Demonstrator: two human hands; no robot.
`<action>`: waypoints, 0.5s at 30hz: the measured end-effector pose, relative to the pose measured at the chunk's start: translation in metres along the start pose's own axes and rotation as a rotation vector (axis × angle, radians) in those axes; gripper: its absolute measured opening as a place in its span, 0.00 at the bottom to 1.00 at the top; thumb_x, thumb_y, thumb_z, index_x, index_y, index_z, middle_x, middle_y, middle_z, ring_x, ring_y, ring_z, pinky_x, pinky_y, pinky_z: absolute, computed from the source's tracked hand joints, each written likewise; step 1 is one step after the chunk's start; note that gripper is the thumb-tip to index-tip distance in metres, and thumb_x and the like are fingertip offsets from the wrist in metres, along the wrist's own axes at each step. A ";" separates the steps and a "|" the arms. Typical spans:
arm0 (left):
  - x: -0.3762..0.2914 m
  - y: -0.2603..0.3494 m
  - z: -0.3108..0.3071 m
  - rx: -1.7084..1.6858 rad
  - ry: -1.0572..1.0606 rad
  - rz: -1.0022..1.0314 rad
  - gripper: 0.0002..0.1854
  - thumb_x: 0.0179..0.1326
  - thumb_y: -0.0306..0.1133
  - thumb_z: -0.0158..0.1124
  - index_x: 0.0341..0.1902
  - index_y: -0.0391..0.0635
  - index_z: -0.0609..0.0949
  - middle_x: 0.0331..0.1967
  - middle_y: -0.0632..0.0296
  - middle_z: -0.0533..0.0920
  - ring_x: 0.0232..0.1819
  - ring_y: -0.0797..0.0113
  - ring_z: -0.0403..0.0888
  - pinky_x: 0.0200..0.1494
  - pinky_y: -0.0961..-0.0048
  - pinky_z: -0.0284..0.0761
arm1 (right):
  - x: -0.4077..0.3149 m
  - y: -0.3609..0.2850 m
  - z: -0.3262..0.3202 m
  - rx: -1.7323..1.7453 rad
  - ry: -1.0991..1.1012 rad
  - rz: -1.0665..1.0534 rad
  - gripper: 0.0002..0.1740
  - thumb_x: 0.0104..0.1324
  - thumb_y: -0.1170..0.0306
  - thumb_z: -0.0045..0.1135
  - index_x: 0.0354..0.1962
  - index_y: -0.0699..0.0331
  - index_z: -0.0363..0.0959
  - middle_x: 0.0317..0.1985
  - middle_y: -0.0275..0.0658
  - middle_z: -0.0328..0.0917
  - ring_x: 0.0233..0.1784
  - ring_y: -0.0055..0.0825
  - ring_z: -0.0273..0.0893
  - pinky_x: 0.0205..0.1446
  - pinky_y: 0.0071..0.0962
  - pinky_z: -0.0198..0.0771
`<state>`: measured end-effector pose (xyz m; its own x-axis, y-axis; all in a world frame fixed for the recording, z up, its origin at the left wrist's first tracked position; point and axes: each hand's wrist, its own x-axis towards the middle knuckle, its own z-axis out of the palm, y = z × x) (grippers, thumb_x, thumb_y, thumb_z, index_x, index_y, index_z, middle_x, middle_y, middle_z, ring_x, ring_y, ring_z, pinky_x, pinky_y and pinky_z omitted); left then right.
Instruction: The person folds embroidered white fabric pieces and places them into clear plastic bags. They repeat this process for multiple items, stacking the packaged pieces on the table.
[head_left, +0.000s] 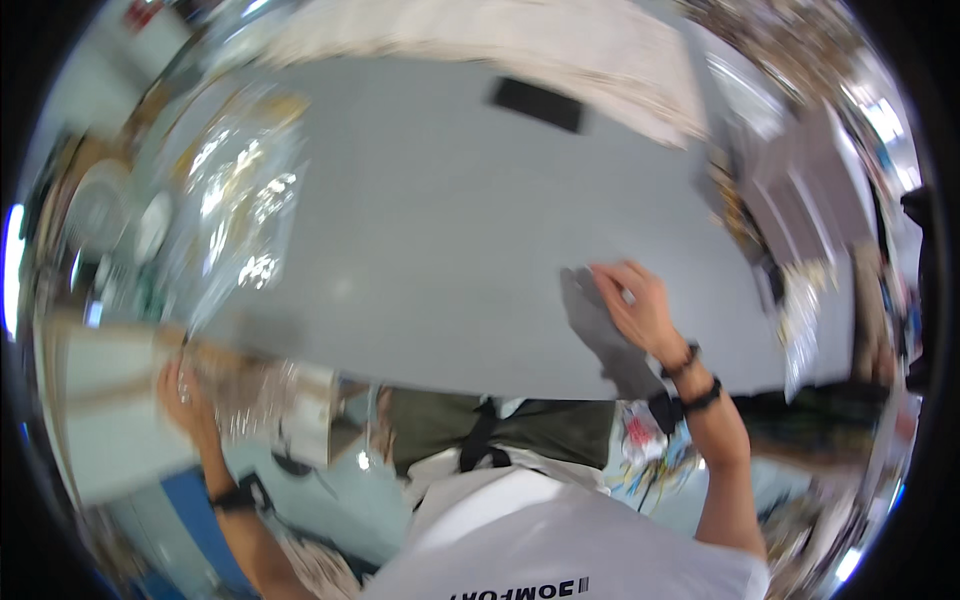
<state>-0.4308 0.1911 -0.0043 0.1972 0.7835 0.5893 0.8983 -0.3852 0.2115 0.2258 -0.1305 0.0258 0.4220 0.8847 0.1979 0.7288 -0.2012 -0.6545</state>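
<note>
My right hand hovers over the right front part of the grey tabletop, casting a shadow on it. Its fingers are bent in, and a small pale spot shows among them; whether it is a held thing I cannot tell. My left hand is off the table's left front corner, above a cardboard carton. A small dark blurred shape lies by its fingertips, and I cannot tell if they grip it. Clear plastic film lies to the right of that hand.
Glossy clear plastic bags cover the table's left side. Cream fabric lies along the far edge, with a black flat rectangular object beside it. Stacked pale boxes or boards and a plastic bag are at the right.
</note>
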 end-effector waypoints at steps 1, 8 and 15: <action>0.007 0.024 0.004 0.008 -0.042 -0.001 0.14 0.75 0.31 0.63 0.59 0.41 0.87 0.61 0.48 0.84 0.65 0.46 0.80 0.71 0.53 0.71 | 0.012 0.020 -0.006 0.006 0.089 0.004 0.09 0.74 0.72 0.63 0.48 0.64 0.85 0.37 0.45 0.84 0.30 0.39 0.79 0.34 0.36 0.73; 0.050 0.213 0.057 -0.315 -0.260 0.298 0.12 0.72 0.24 0.64 0.56 0.39 0.87 0.58 0.50 0.84 0.63 0.49 0.81 0.67 0.58 0.74 | 0.103 0.154 -0.081 -0.091 0.495 0.381 0.16 0.73 0.61 0.61 0.44 0.66 0.88 0.30 0.49 0.87 0.33 0.41 0.88 0.41 0.35 0.80; 0.068 0.361 0.096 -0.548 -0.471 0.518 0.09 0.69 0.23 0.66 0.50 0.39 0.87 0.55 0.51 0.84 0.56 0.51 0.82 0.60 0.59 0.77 | 0.192 0.213 -0.103 -0.112 0.568 0.331 0.15 0.68 0.64 0.59 0.40 0.66 0.87 0.36 0.56 0.86 0.42 0.57 0.86 0.50 0.43 0.81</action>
<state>-0.0551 0.1520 0.0371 0.7763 0.5187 0.3582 0.3607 -0.8316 0.4223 0.5173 -0.0468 -0.0009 0.8292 0.4160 0.3734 0.5507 -0.4935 -0.6732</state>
